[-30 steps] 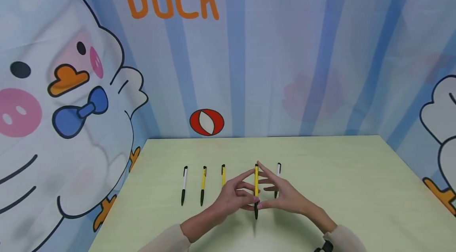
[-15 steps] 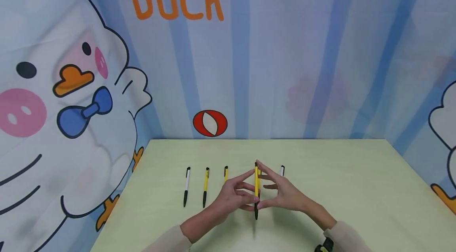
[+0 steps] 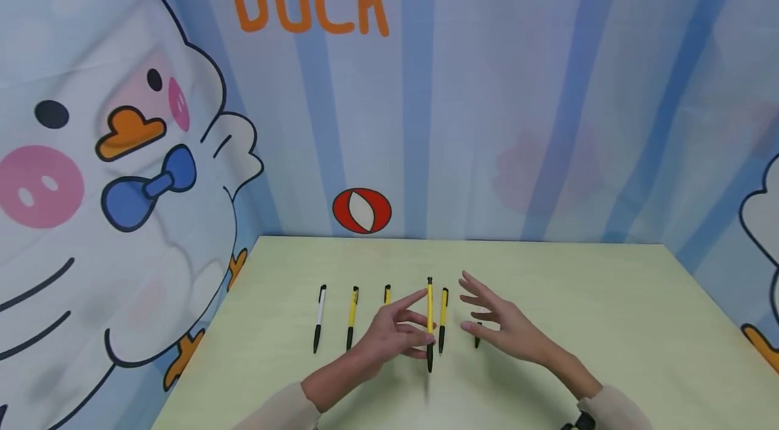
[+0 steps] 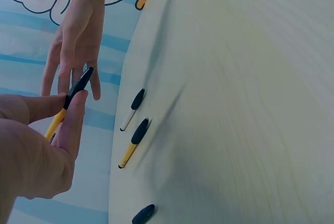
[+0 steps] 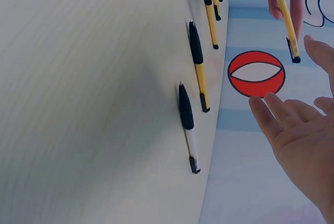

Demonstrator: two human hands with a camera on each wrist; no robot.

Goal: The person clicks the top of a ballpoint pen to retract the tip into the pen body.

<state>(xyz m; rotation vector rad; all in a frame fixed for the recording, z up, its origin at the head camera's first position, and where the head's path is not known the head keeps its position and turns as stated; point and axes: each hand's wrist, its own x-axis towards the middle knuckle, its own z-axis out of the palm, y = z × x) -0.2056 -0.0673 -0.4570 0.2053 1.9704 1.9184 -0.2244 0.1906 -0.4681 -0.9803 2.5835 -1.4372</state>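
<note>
My left hand (image 3: 395, 332) pinches a yellow pen (image 3: 430, 308) between thumb and fingers. That pen stands nearly upright above the table, its black tip downward and its clicker end up. In the left wrist view the thumb and a finger grip it around its black lower part (image 4: 78, 88). To the right, my right hand (image 3: 508, 328) is held apart from the pen, fingers spread and holding nothing. Between the hands, a second yellow pen (image 3: 443, 322) lies on the table. A white pen (image 5: 188, 125) lies beneath the right hand, partly hidden by it in the head view.
Left of the hands, a white pen (image 3: 319, 318), a yellow pen (image 3: 353, 315) and another yellow pen (image 3: 387, 294), partly covered by the left hand, lie in a row on the pale green table (image 3: 608, 322). A printed duck curtain (image 3: 462, 78) hangs along the table's back edge.
My right fingers have come off the held pen, and the right hand has drawn away to the right. The left hand, still pinching the pen, has shifted slightly left.
</note>
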